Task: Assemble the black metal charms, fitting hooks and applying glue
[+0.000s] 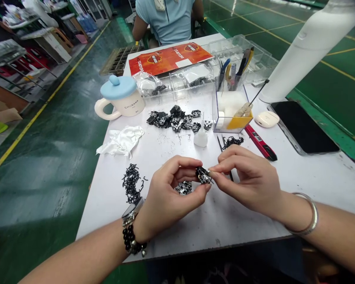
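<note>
Between thumb and fingers, my left hand (173, 193) holds a small black and silver part (203, 175) above the white table. My right hand (247, 179) is pinched at the right side of that part; whether it grips the part itself or something tiny is hidden by the fingertips. Similar silver pieces (184, 188) lie behind my left fingers. Farther back is a pile of black and silver parts (177, 118). Small black curved pieces (131, 183) lie left of my left hand, and more black pieces (233, 142) lie just beyond my right hand.
A lidded mug (133, 103) and white cloth (121, 142) stand at the left. A clear tool box (232, 114), small white bottle (200, 138), red cutter (260, 142), phone (306, 127) and tall white cylinder (304, 51) are beyond my hands. A person (168, 19) sits opposite.
</note>
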